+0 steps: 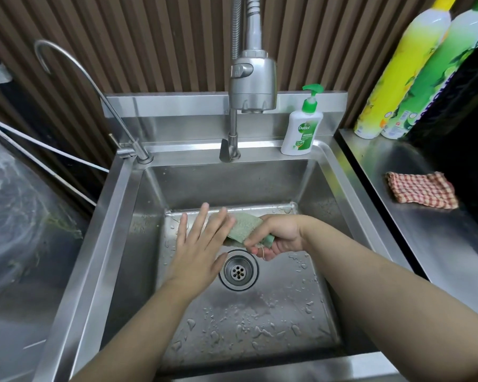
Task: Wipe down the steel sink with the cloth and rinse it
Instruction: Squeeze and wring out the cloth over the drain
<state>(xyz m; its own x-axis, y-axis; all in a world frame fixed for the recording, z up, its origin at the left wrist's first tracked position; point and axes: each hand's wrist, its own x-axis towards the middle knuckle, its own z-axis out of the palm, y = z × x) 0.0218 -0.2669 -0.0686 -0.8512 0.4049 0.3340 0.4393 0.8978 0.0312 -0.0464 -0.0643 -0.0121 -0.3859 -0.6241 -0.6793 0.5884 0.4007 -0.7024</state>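
Steel sink [116,232], square basin set between two steel counters, viewed from above; floor wet, beaded with droplets, thickest toward the near edge. Round drain [238,270] at mid-floor, strainer holes visible. Green cloth [246,226] over the far half of the basin, just beyond the drain, held above the floor rather than lying on it. Right hand [280,238] clenched around the cloth's right end, fingers curled under, a thin string dangling below them. Left hand [202,238] released and flat, fingers spread, fingertips overlapping the cloth's left end; actual contact cannot be told. Pull-down spray faucet [253,78] centred over the far rim, no water seen running. Slim gooseneck tap [94,86] at the far-left corner of the rim. Green-and-white pump bottle of hand wash [301,130] on the far ledge, toward the right corner. Red checked cloth [422,190] folded on the right counter, well apart from the basin. Yellow and green bottles [414,67] at that counter's far end.
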